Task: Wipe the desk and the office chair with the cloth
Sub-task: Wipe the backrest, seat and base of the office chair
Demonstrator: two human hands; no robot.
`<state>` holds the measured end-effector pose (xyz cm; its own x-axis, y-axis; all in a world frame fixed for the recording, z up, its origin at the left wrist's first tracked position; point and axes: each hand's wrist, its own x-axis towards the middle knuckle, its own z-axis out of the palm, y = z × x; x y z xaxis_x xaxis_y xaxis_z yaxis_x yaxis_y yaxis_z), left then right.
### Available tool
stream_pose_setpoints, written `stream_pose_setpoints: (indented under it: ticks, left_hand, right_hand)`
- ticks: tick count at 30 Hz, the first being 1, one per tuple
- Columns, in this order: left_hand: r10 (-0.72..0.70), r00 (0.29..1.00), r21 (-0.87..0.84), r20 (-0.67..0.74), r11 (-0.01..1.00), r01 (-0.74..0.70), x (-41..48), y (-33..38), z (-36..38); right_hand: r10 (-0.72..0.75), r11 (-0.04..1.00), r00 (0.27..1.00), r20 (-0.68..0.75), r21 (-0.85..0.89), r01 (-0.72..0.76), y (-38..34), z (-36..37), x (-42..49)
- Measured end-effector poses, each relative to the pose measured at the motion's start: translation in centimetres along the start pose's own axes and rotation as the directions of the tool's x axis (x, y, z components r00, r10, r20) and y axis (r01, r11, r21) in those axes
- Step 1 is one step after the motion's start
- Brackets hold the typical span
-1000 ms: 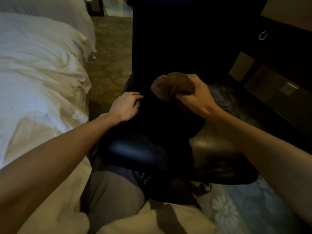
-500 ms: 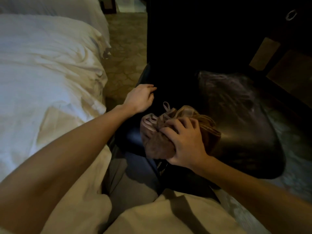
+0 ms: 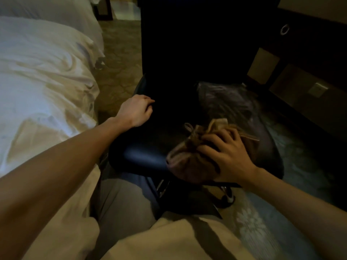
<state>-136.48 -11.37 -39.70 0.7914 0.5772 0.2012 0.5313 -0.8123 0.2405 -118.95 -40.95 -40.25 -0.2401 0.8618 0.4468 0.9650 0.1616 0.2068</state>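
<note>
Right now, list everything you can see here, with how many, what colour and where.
office chair: one, black, centre, seat facing the person
cloth: one, brown, bunched on the seat's near edge
bed: one, white sheets, left
desk: one, dark wood, right, ring pull on its drawer
carpet: patterned tan, between bed and chair
left hand: resting on the seat's left edge
right hand: pressing on the cloth
</note>
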Motion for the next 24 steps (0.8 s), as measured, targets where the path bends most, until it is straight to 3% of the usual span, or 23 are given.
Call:
stream_pose_setpoints:
  ticks: [2, 6, 9, 14, 19, 24]
  left_hand:
    - [0.016, 1.0, 0.012, 0.011, 1.0, -0.016, 0.2, 0.9, -0.1]
    - [0.083, 0.996, -0.04, 0.014, 0.996, -0.083, 0.7, 3.3, 0.0]
    - [0.108, 0.994, -0.077, 0.003, 0.991, -0.107, 2.0, 4.8, 0.1]
    - [0.077, 0.996, -0.103, 0.037, 0.992, -0.073, 5.4, 6.2, 0.1]
    - [-0.016, 0.993, 0.062, 0.115, 0.998, 0.009, 11.0, 6.6, 1.7]
    - [-0.056, 0.997, 0.034, 0.058, 0.998, 0.054, 14.8, 6.1, 4.2]
  right_hand:
    - [0.051, 0.998, 0.999, -0.008, 0.032, -0.051, -0.6, -0.1, 2.0]
    - [-0.189, 0.982, 0.957, 0.219, 0.055, 0.181, -1.3, 1.0, 2.1]
    - [-0.179, 0.983, 0.954, 0.242, 0.074, 0.166, 2.1, 0.3, 2.0]
    - [0.219, 0.973, 0.97, 0.104, 0.055, -0.225, 8.8, -1.2, 4.7]
    - [0.612, 0.788, 0.791, -0.011, 0.104, -0.607, 15.1, -0.3, 8.6]
    - [0.743, 0.662, 0.669, -0.004, 0.153, -0.734, 21.6, 2.1, 12.4]
